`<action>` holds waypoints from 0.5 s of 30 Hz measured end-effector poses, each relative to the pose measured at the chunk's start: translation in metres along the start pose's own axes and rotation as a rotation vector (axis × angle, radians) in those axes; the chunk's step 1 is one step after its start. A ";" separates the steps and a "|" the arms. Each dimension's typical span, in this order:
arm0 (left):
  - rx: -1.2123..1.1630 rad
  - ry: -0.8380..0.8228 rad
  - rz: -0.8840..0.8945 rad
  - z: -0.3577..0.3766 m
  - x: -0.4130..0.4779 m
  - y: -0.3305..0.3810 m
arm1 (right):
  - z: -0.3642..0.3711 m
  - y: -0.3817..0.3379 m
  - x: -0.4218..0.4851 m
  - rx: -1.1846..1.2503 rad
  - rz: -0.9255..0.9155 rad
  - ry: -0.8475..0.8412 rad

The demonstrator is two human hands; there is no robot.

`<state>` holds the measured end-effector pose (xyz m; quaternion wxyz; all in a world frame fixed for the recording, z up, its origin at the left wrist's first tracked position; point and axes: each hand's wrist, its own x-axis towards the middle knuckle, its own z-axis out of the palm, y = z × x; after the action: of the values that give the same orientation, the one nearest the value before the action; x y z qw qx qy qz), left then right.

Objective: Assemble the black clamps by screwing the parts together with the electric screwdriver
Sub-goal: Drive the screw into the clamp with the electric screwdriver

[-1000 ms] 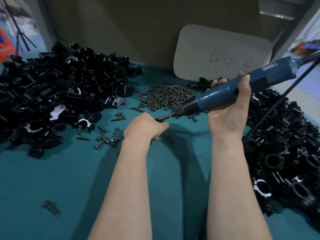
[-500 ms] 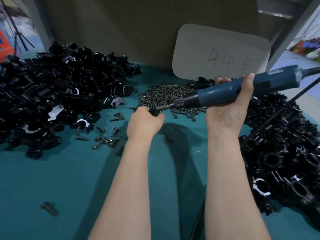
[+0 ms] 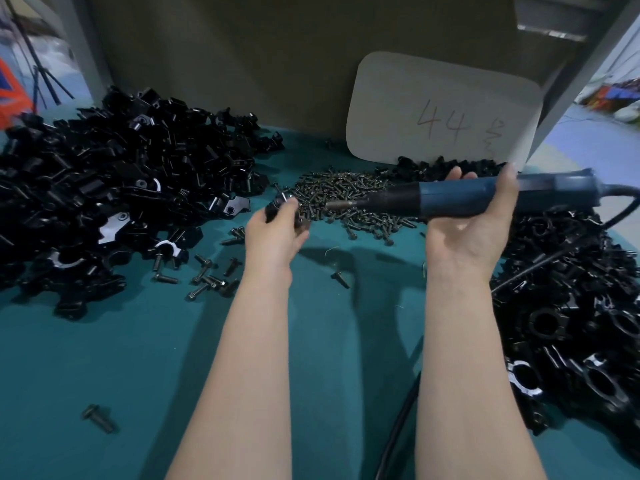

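Observation:
My left hand [image 3: 277,230] grips a small black clamp [image 3: 275,206] above the green table, mostly hidden inside the fingers, with a screw sticking up out of it. My right hand [image 3: 474,223] holds the blue electric screwdriver [image 3: 467,197] level, its bit [image 3: 337,204] pointing left. The bit tip hangs apart from the clamp, with a gap between them. A heap of small screws [image 3: 346,199] lies just behind both hands.
A large pile of black clamp parts [image 3: 114,188] fills the left, another pile [image 3: 571,306] the right. Loose bolts [image 3: 207,275] lie scattered near the left pile, one bolt [image 3: 98,417] at front left. A card marked 44 [image 3: 443,112] leans at the back. The screwdriver's cable [image 3: 398,431] runs along the table.
The screwdriver bit has drawn back to the right, off the clamp. My left hand has shifted up and left with the clamp, and the tool now lies level.

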<state>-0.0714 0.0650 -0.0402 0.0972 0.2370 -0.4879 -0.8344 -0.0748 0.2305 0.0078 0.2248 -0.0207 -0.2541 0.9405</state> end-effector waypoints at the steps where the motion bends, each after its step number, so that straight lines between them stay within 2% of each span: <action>1: -0.125 -0.015 -0.034 0.001 -0.002 0.001 | 0.000 0.001 0.000 -0.013 -0.006 0.009; 4: -0.244 -0.023 -0.058 0.002 -0.004 0.000 | 0.006 0.006 -0.003 -0.042 -0.013 0.011; 15: -0.016 0.079 0.096 0.012 -0.006 -0.007 | 0.011 0.012 -0.007 -0.092 -0.032 -0.013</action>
<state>-0.0716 0.0805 -0.0397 0.1584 0.2452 -0.4877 -0.8227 -0.0748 0.2131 0.0107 0.2368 -0.0208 -0.2990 0.9242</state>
